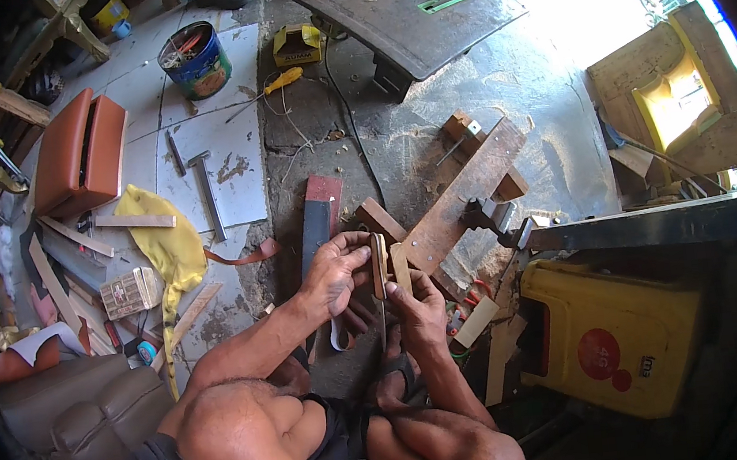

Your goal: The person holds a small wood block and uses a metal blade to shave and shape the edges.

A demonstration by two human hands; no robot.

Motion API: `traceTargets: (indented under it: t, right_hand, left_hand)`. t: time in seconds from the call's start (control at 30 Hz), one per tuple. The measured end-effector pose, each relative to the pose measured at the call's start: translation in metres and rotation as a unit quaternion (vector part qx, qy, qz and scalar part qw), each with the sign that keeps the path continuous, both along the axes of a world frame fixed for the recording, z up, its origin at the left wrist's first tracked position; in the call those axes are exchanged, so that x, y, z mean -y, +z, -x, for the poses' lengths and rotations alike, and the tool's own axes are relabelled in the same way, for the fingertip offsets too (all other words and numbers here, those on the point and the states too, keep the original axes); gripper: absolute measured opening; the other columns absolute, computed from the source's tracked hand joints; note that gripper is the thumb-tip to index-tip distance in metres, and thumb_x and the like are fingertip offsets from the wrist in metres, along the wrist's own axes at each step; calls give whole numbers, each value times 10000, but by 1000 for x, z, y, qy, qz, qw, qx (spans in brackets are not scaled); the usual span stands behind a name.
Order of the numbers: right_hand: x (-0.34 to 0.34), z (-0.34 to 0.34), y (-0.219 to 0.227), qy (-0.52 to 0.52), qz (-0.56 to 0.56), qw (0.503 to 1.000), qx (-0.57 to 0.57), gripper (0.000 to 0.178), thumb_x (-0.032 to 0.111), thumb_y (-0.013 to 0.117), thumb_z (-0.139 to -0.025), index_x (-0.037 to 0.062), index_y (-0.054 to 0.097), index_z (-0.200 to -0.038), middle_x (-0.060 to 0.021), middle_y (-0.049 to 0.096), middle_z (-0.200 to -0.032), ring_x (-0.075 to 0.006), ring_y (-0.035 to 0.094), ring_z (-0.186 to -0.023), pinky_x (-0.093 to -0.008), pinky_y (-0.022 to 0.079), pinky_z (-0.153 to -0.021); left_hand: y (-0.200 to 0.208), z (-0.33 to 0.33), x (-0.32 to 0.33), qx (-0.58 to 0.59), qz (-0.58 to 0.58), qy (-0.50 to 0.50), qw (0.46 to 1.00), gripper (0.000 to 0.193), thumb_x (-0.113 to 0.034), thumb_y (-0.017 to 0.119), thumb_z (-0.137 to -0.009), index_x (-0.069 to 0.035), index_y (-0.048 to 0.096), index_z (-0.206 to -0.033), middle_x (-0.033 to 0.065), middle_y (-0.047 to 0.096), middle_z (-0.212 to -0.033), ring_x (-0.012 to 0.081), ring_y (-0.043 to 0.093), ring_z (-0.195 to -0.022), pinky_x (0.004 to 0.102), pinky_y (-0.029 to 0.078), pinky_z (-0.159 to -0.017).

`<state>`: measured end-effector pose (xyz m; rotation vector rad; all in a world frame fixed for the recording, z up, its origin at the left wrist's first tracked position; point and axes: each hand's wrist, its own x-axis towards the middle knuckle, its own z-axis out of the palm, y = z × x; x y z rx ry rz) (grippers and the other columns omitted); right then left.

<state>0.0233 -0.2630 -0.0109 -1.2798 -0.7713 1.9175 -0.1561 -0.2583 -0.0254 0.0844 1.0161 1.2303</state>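
Observation:
In front of my lap, my left hand (pixel 337 273) pinches the upper part of a narrow dark-brown wooden piece (pixel 379 263) with pale edges. My right hand (pixel 418 309) is closed around a pale wooden strip (pixel 400 267), its thumb against the lower end of the brown piece. The two pieces stand nearly upright, side by side. A thin strip hangs below the brown piece; whether it is part of it I cannot tell. Just beyond my hands lies a long wooden board (pixel 463 199) with a dark metal clamp (pixel 491 216) at its right side.
A claw hammer (pixel 208 192) lies on the tiles at the left, near a yellow cloth (pixel 157 241) and wood offcuts. Farther off are a paint tin (pixel 195 62), a yellow-handled screwdriver (pixel 283 81) and a saw table (pixel 401 14). A yellow plastic stool (pixel 609 331) is at my right.

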Motion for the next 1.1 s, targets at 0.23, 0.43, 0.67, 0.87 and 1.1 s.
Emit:
traceTargets:
  t: [0.23,0.43,0.67,0.87,1.1]
  right_hand:
    - [-1,2,-3,-60,5,998,11,315,141,737,-929,0,603,-1177,-50,688,-1031,-128,654,-913,-280,537,-831]
    - [-10,4,-1,-79,18,995,-50,350,146,727,-936,-11,584,-1214,-82,667,-1116,-144,660,-956,-286,548,-844]
    - [-14,-23,-5,6,-95,977,193,340,185,718,-941,9,621,-1215,-70,704,-1018,-132,646,-930,-291,535,-797]
    - [-2,-91,24,31,-154,838,522,333,198,705,-898,0,662,-1163,-216,715,-1022,-356,707,-902,-422,552,-822]
    - [32,-92,36,177,-40,943,279,278,249,697,-939,-3,720,-1054,-130,711,-999,-223,670,-904,-336,523,-810]
  left_hand:
    - [-15,8,3,6,5,64,998,136,-134,524,-1004,-61,573,-1108,59,631,-982,187,635,-833,343,554,-763]
    - [10,12,0,60,-3,-11,998,325,-389,550,-1015,-82,615,-1100,22,621,-828,127,523,-637,269,403,-559]
    - [15,-13,-7,-55,20,-95,994,212,-259,672,-982,-87,649,-1104,-42,598,-784,37,490,-581,186,352,-480]
    - [18,1,-7,-58,14,-40,997,200,-230,690,-976,-86,654,-1111,-57,557,-749,28,479,-576,191,338,-468]
    - [6,-34,-23,104,-25,65,992,229,-266,659,-993,-126,633,-1173,-20,606,-896,103,532,-701,263,429,-588]
